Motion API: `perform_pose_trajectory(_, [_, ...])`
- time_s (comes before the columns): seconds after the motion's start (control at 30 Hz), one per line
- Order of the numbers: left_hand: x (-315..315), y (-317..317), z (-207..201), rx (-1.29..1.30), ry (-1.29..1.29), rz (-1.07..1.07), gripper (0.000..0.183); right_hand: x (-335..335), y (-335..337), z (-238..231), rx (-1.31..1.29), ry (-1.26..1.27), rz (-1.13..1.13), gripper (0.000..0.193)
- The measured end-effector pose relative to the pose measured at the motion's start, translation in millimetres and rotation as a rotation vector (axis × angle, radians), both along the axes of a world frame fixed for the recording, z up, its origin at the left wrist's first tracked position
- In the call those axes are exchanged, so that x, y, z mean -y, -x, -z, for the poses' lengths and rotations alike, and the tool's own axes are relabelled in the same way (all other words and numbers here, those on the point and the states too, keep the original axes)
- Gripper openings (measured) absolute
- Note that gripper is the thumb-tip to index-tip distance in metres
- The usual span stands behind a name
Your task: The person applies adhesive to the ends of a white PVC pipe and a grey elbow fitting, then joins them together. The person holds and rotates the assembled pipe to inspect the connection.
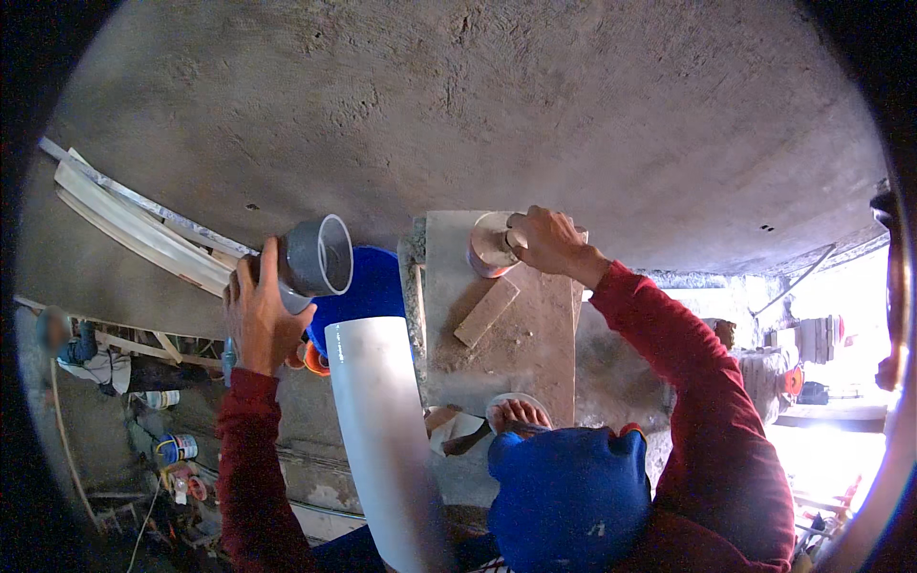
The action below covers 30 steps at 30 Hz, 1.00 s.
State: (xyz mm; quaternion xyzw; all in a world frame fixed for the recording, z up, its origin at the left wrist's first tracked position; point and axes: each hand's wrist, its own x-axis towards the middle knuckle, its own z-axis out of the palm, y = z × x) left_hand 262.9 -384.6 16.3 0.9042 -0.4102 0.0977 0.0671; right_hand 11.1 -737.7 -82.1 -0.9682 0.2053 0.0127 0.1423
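When managing a grey pipe fitting (304,260) and a round can (489,246) at once, as in the head view, best to give each a separate share of attention. To the left: left grip (263,320) wrapped around the grey pipe fitting from its near side, open mouth facing right, held by a blue container (377,286) and near the upper end of a white pipe (377,430). To handle well, hold firmly by the outer wall, with fingers off the mouth's rim and inner face, likely the parts most in need of cleanliness. To the right: right grip (554,241) curled at the right edge of the can's top, narrow in outline; cannot tell whether closed on lid, rim or some small item, fingertips being hidden. Round can upright on a dusty surface (546,353), near its far end, with a wooden block (487,311) lying aslant just nearer. Best to press lightly downward rather than sideways, to limit probable sliding. Mind the wooden block and the nearby toes (523,413); hold the fitting away from the white pipe's edge, to avoid a knock.
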Motion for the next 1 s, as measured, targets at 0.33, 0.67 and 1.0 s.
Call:
perform_pose_trajectory(0.33, [51,1,43,-0.072,0.033,0.140,0.108,32,10,-11,0.252,-0.100,0.046,0.050])
perform_pose_trajectory(0.67, [105,24,75,-0.161,0.020,0.321,0.111,34,67,0,0.411,-0.850,0.539,0.036])
perform_pose_trajectory(1.0, [113,9,56,-0.056,-0.015,0.382,0.116,-18,5,-8,0.605,-0.903,0.353,0.039])
